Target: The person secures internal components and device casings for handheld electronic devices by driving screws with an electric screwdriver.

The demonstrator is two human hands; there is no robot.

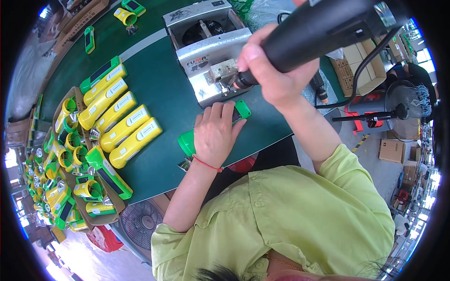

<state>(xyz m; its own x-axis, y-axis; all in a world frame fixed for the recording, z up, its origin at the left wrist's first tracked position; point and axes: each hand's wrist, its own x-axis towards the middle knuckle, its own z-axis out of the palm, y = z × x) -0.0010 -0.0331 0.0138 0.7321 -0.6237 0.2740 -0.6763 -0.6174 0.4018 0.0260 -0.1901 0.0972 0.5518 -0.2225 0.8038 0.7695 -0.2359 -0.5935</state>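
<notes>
My right hand grips a black electric screwdriver. Its tip points down at the front outlet of a metal screw feeder. Under my left hand a green flashlight lies on the table, with its dark panel facing up. The fingers curl over its middle, so that part of the body is hidden. Left of that hand, several yellow flashlights lie side by side in a slanting row.
A cardboard box full of flashlights and loose lamp heads stands at the left. Another screwdriver lies right of the feeder, near an open carton. A black cable loops beside my right arm. A fan stands at the right.
</notes>
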